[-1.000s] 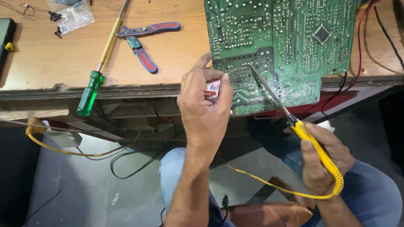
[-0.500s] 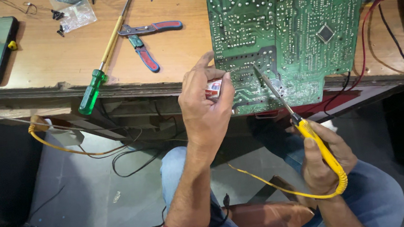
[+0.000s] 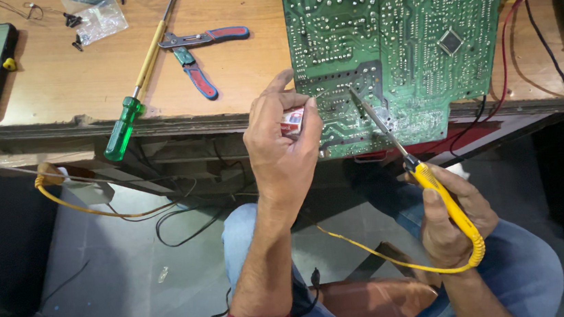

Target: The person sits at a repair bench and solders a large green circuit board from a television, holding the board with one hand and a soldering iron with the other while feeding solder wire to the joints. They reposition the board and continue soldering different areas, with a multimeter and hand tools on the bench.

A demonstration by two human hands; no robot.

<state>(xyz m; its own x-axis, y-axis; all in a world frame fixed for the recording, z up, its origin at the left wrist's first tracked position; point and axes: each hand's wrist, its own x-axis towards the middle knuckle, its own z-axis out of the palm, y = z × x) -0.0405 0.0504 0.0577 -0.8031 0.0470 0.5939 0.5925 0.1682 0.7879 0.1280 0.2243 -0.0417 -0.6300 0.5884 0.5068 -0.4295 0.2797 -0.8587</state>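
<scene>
Green circuit board, one yellow soldering iron, two hands, one screwdriver

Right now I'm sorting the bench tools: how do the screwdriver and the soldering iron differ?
The screwdriver has a green handle and lies untouched on the wooden bench; the soldering iron has a yellow handle and cord, gripped in the right hand, tip on the green circuit board. Both are long and slim.
</scene>
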